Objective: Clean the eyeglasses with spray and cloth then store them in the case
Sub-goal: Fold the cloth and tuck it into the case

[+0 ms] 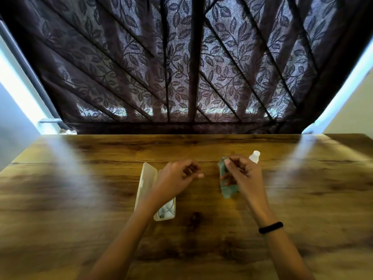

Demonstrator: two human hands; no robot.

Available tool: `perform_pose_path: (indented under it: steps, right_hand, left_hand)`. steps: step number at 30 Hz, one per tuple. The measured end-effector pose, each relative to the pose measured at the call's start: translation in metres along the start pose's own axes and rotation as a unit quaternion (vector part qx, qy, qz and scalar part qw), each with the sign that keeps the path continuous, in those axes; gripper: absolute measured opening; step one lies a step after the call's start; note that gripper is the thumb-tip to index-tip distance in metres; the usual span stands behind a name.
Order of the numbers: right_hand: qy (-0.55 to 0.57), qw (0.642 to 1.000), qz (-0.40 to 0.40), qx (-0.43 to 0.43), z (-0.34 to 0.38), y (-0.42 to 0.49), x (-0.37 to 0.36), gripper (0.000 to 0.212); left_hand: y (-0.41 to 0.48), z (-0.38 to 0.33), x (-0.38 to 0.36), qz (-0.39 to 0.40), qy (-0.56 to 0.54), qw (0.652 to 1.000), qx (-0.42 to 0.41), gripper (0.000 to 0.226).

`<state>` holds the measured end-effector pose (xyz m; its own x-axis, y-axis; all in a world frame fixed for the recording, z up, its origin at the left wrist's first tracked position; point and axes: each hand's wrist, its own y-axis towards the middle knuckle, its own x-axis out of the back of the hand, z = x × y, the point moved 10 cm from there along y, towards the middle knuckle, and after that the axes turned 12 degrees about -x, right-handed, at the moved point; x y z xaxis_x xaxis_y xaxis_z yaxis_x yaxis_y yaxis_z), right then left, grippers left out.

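A cream eyeglass case [146, 182] lies open on the wooden table [80, 199], its lid raised to the left. The eyeglasses [166, 212] rest inside it, mostly hidden by my left forearm. My left hand [177, 178] hovers above the case with loosely curled fingers and holds nothing. My right hand [242, 172] grips a folded teal cloth [228, 188] that hangs down toward the table. A small white spray bottle [254, 156] stands just behind my right hand, partly hidden by it.
A dark leaf-patterned curtain [187, 67] hangs over a barred window behind the table's far edge. A black band [270, 227] circles my right wrist. A dark knot [194, 219] marks the wood near the case.
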<state>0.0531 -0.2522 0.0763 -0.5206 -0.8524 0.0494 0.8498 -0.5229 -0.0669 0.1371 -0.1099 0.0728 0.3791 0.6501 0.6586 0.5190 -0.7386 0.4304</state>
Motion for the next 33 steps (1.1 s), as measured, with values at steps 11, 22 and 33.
perform_pose_path:
  steps: [11, 22, 33]
  right_hand:
    - [-0.01, 0.999, 0.022, 0.031, 0.012, -0.004, -0.006, 0.009]
    - [-0.08, 0.994, -0.062, 0.035, 0.007, 0.003, 0.022, 0.02]
    - [-0.094, 0.988, -0.102, 0.071, 0.016, -0.002, 0.028, 0.012]
  left_hand:
    - [-0.009, 0.018, -0.039, 0.118, -0.003, 0.992, 0.049, 0.028]
    - [-0.005, 0.017, 0.029, -0.091, -0.021, 0.995, 0.019, 0.007]
    - [0.003, -0.009, 0.055, -0.115, 0.067, 0.989, -0.058, 0.009]
